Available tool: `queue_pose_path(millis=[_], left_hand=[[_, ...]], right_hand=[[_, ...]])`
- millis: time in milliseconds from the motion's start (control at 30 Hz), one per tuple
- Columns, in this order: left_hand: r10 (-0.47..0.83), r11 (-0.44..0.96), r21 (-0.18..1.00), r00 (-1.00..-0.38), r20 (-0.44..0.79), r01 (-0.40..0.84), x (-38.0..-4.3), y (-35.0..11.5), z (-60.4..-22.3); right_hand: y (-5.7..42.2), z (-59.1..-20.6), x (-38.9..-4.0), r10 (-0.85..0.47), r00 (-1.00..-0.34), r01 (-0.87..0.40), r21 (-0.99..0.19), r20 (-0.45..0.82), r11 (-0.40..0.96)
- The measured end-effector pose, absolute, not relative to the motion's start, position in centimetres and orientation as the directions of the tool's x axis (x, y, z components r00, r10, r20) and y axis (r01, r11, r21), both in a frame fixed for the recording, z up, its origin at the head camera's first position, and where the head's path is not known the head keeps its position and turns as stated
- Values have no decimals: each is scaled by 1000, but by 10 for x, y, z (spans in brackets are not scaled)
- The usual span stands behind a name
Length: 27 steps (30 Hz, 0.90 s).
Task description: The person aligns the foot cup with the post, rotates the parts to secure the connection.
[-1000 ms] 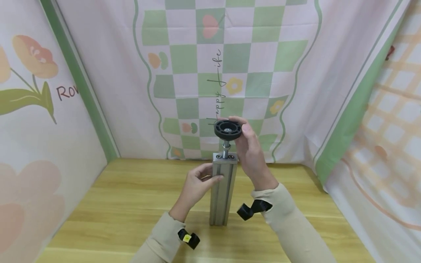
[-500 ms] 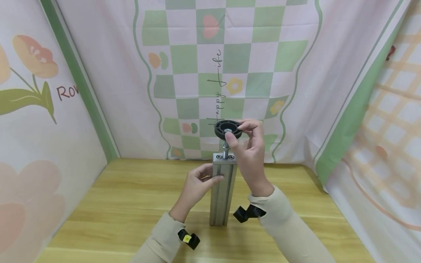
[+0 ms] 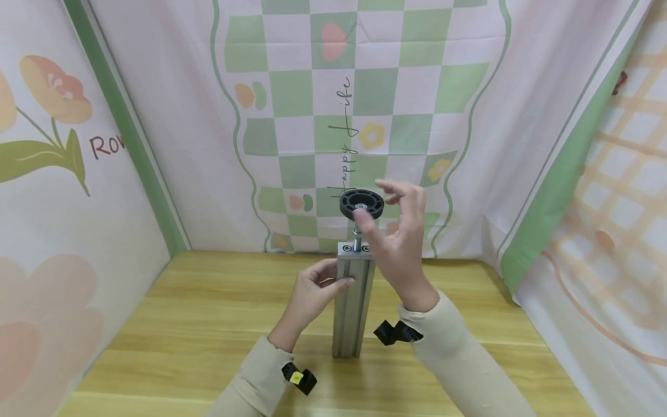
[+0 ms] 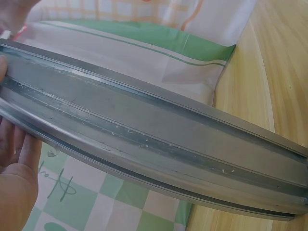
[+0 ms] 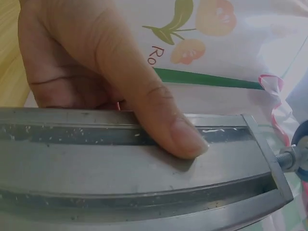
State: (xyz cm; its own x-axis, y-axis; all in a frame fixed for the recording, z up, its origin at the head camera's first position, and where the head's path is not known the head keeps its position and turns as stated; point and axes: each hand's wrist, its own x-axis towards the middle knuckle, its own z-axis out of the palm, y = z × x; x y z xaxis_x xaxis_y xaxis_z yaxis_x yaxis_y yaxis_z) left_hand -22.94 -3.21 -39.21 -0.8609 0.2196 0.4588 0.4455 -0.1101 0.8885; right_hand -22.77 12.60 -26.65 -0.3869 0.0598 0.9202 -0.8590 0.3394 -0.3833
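An aluminium profile [image 3: 352, 315] stands upright on the wooden table. From its end plate rises a threaded rod [image 3: 357, 245] topped by a round black levelling foot [image 3: 347, 207]. My left hand [image 3: 310, 294] grips the profile near its upper end, thumb on the near face. In the right wrist view that left thumb [image 5: 175, 130] presses on the grooved metal. Beside the foot, my right hand [image 3: 400, 249] is spread, its index finger lifted off the rim. The right thumb overlaps the foot's near edge; whether it touches cannot be told.
The wooden table [image 3: 208, 318] meets a checkered green-and-white curtain [image 3: 333, 92] close behind the profile. Printed cloth hangs on the left and right sides. A black camera mount sits at each wrist.
My right hand swung from the foot's far right side to its near side, touched the rim, then spread its fingers away. The left hand and profile stayed still.
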Motion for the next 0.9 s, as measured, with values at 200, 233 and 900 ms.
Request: queue_pose_path(millis=[200, 233, 900], left_hand=[[215, -98, 891, -865, 454, 443, -229, -32, -392], [215, -97, 891, -865, 454, 443, -229, -32, -392], [211, -96, 893, -868, 449, 439, -229, -32, -392]], right_hand=[[136, -261, -233, -142, -640, -756, -652, 755, -62], [137, -260, -235, -187, -656, -718, -681, 731, -143], [146, -267, -251, -396, -645, -459, -746, 654, -482]])
